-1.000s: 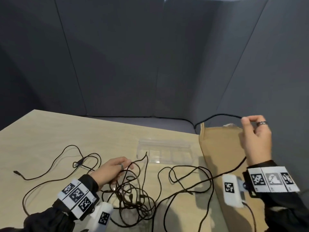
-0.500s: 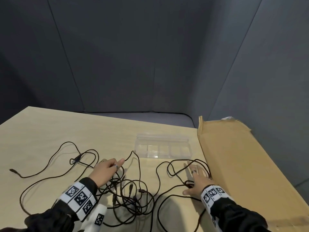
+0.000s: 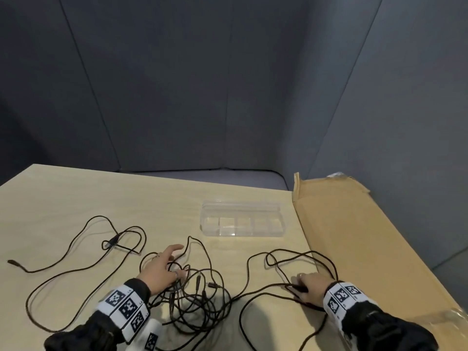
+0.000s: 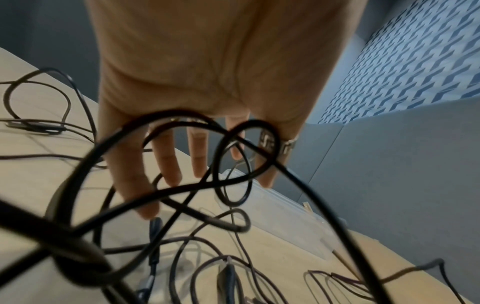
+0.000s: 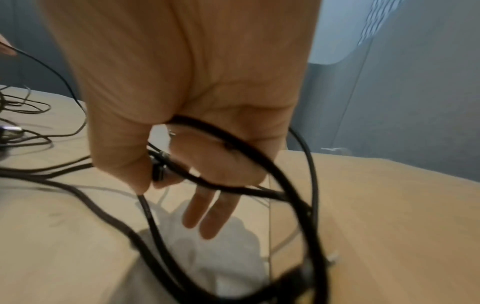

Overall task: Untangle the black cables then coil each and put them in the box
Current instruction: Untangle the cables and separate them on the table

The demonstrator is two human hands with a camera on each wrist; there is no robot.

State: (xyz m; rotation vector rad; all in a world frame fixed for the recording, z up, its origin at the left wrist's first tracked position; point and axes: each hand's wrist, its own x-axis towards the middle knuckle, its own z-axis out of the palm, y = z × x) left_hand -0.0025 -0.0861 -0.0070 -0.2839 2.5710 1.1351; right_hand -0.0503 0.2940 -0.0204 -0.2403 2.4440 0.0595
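Several thin black cables lie in a tangle (image 3: 202,304) on the wooden table (image 3: 76,198), with long loops trailing left (image 3: 76,239) and right (image 3: 255,258). My left hand (image 3: 174,262) rests on the tangle's far left side, fingers (image 4: 166,164) straight and spread, with loops crossing in front of them. My right hand (image 3: 301,285) is low over the right loops. Its thumb and forefinger pinch a black cable at its plug (image 5: 159,170), while the other fingers stay extended. The clear plastic box (image 3: 243,222) stands open beyond both hands.
A flat sheet of brown cardboard (image 3: 359,244) covers the table's right side, right next to my right hand. Grey padded panels (image 3: 228,97) wall in the far edge. One cable end (image 3: 11,262) lies far left.
My right hand came down from high over the cardboard, where it held a cable up, to the table and now pinches a cable plug. My left hand stayed on the tangle.
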